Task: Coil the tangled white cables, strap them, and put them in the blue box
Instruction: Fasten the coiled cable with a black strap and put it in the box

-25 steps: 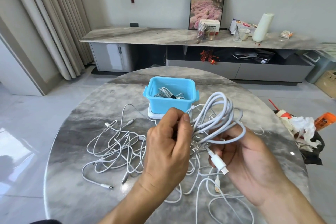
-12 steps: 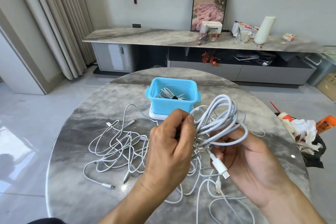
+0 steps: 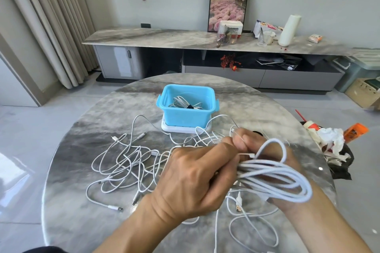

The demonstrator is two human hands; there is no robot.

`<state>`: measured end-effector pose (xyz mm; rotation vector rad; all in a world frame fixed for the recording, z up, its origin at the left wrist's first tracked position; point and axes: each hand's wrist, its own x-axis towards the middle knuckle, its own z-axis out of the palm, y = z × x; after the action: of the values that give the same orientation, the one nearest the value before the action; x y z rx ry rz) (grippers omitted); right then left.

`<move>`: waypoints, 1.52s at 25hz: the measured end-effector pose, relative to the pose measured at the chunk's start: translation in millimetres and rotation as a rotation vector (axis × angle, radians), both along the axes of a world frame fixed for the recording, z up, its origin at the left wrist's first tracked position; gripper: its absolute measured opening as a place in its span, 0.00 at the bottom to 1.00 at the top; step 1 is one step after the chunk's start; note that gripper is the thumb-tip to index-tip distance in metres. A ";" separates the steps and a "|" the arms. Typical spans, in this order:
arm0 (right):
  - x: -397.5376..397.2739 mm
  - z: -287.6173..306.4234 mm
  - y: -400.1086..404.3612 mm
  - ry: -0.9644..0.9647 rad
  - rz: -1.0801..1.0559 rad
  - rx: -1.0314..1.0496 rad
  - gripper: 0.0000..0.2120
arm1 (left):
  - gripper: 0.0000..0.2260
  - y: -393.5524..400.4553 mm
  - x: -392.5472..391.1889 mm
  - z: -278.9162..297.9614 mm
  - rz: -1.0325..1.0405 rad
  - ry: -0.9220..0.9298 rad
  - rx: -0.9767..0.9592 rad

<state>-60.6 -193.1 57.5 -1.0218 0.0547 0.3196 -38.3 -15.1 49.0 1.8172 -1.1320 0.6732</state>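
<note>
Marbled grey round table (image 3: 86,170) is being worked over: a coiled white cable (image 3: 275,178) is being gripped by the curled fingers of the left hand (image 3: 197,181) and pinched by the right hand (image 3: 253,141) just behind. Loose cables (image 3: 123,162) are lying tangled on the left, and one strapped coil (image 3: 185,104) is sitting inside the blue box (image 3: 186,115) beyond.

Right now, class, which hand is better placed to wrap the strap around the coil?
Probably the left hand: it pinches beside the coil, whose loops hang over the right hand, so that one is busy.
</note>
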 end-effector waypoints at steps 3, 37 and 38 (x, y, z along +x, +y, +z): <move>3.1 11.5 4.2 -0.053 0.192 0.172 0.07 | 0.06 1.6 2.6 -2.8 -0.016 -0.168 0.088; -9.8 -27.4 66.9 -0.765 -0.972 -0.976 0.06 | 0.09 -15.5 3.9 0.0 -0.386 1.535 -0.512; -9.8 -27.5 65.8 -0.802 -0.968 -1.015 0.06 | 0.09 -12.1 5.1 1.4 -0.438 1.576 -0.510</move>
<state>-70.3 -127.2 30.0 -1.9058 -0.0260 -1.1226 -33.2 -27.2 50.3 1.0246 -0.1624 -0.6647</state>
